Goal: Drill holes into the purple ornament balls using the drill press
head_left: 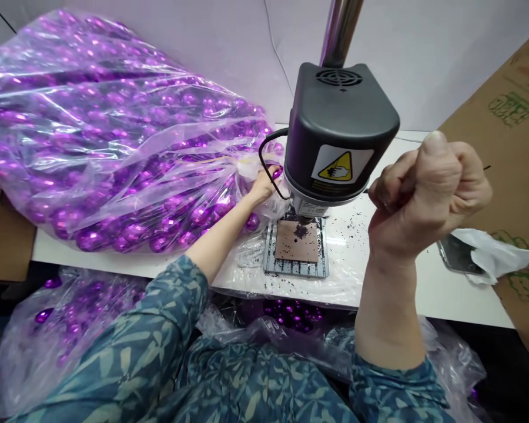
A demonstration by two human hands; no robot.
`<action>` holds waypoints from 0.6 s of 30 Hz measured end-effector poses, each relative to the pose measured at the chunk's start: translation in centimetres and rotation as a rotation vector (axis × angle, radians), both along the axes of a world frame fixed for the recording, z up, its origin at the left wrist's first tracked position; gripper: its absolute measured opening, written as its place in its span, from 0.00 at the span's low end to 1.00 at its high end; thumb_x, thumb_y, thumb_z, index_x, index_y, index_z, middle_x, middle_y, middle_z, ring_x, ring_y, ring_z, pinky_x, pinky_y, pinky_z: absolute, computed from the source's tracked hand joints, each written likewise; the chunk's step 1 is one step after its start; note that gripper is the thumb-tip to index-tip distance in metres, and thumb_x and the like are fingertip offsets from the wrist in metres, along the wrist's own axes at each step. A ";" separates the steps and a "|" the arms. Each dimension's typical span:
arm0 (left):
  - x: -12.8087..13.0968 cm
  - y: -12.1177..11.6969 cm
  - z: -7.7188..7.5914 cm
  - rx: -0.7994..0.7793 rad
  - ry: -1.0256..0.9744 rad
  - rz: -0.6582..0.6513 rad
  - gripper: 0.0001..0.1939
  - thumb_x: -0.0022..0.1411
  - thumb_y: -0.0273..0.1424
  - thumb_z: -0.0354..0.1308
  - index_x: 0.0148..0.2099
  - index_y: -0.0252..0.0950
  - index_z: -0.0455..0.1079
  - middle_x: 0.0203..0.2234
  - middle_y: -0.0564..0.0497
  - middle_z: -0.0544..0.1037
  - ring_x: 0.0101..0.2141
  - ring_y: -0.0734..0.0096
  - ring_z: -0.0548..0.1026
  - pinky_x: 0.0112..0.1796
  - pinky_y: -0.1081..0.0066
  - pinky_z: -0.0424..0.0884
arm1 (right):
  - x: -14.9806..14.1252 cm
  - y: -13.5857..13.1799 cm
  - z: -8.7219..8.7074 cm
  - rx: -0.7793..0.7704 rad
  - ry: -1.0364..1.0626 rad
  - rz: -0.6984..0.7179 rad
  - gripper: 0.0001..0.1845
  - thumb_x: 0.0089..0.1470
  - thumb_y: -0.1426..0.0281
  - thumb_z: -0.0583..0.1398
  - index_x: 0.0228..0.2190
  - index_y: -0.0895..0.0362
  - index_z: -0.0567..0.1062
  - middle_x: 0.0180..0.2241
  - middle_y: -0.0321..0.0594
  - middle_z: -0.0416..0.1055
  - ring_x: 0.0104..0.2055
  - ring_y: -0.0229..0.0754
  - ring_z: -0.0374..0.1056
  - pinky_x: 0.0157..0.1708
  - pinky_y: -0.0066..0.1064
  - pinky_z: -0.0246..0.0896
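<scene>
My left hand (263, 184) reaches to the gathered mouth of the plastic bag, its fingers closed around a shiny purple faceted ball (277, 173); the fingertips are partly hidden. My right hand (423, 182) is raised in a fist beside the dark grey bench drill (341, 111). A thin dark lever shows at the edges of this fist, mostly covered by the fingers. Below the drill head lies a brown square board (297, 249) with a small dark hole, strewn with dark shavings. It rests on a slotted metal base plate (295, 272).
A large clear bag (114, 129) full of purple balls fills the left of the white table (348, 247). More purple balls (293, 314) lie in plastic below the front edge. At right are a phone (456, 255), a crumpled white tissue (502, 252) and a cardboard box (511, 147).
</scene>
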State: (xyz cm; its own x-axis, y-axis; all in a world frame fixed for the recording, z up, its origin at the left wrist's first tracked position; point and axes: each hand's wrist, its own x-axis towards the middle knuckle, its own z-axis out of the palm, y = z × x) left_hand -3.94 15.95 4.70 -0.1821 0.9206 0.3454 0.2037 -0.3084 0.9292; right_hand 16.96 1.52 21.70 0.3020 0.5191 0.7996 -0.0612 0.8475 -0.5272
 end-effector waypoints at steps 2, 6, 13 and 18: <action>-0.9 -2.9 0.0 -0.043 -0.014 -0.026 0.18 0.58 0.28 0.69 0.51 0.39 0.78 0.44 0.47 0.83 0.49 0.56 0.80 0.59 0.52 0.74 | 0.0 0.0 0.0 -0.007 0.028 0.012 0.26 0.62 0.68 0.60 0.18 0.59 0.53 0.13 0.27 0.46 0.14 0.23 0.48 0.16 0.22 0.41; -2.3 -9.8 -0.4 -0.187 -0.294 -0.098 0.19 0.66 0.37 0.64 0.58 0.40 0.74 0.51 0.43 0.82 0.48 0.60 0.81 0.51 0.56 0.80 | -0.1 0.2 0.2 -0.026 0.073 0.017 0.27 0.59 0.68 0.62 0.17 0.57 0.54 0.12 0.27 0.46 0.13 0.26 0.47 0.13 0.28 0.38; -2.0 -16.0 -0.6 -0.367 -0.608 -0.234 0.25 0.65 0.52 0.65 0.54 0.40 0.73 0.49 0.44 0.83 0.48 0.58 0.83 0.47 0.58 0.84 | -0.4 0.3 0.1 -0.018 0.095 0.022 0.26 0.61 0.68 0.60 0.18 0.57 0.52 0.13 0.26 0.46 0.14 0.22 0.48 0.14 0.22 0.39; -0.8 -17.2 -0.6 -0.438 -0.648 -0.362 0.26 0.63 0.53 0.67 0.50 0.38 0.74 0.45 0.42 0.84 0.46 0.55 0.84 0.46 0.56 0.84 | -0.2 0.5 -0.1 -0.021 0.081 0.030 0.27 0.60 0.65 0.62 0.19 0.56 0.53 0.12 0.25 0.47 0.13 0.23 0.49 0.14 0.22 0.39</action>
State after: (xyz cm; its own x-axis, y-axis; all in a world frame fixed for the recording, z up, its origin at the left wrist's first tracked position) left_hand -4.76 -1.21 4.14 0.1099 0.9860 -0.1251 -0.4495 0.1615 0.8786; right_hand 16.72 2.05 21.63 0.3491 0.5450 0.7623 -0.1292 0.8337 -0.5369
